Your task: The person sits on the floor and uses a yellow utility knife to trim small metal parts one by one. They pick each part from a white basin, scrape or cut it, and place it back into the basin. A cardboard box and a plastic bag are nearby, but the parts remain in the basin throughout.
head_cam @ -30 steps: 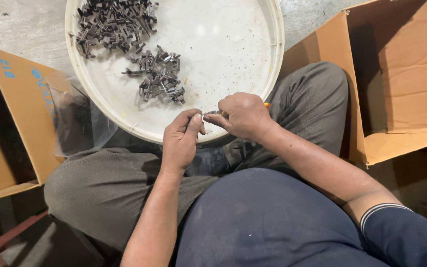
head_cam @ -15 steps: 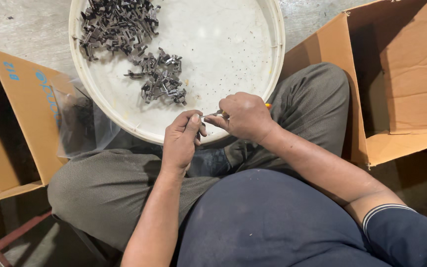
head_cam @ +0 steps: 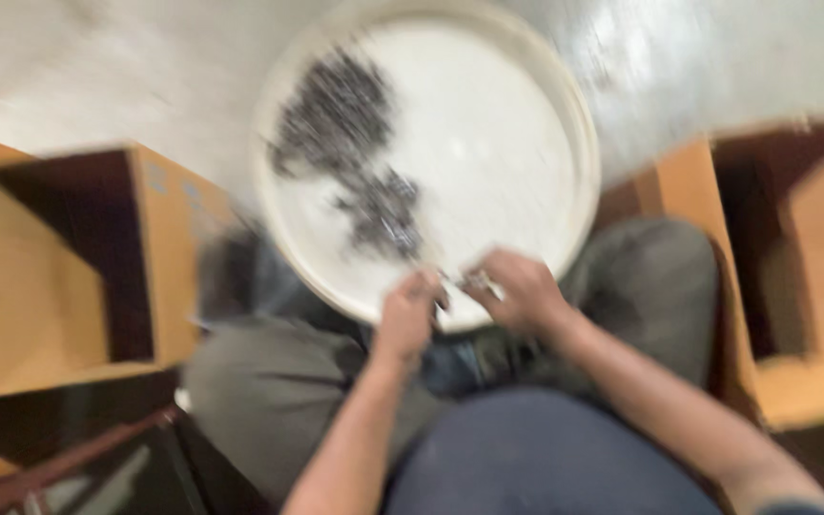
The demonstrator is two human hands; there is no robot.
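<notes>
View swings back and blurs; both hands, left hand (head_cam: 407, 315) and right hand (head_cam: 517, 291), still pinch a small metal piece (head_cam: 460, 281) at the white basin (head_cam: 565, 124)'s six o'clock rim, fingers narrow.

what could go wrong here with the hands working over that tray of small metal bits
1. The left hand and right hand pinch a small part at the near rim of the white tray; if dropped, it may land in the lap rather than the tray.
2. The tray seems to rest partly on the knees, so shifting a leg could spill the pile of dark metal pieces.
</notes>
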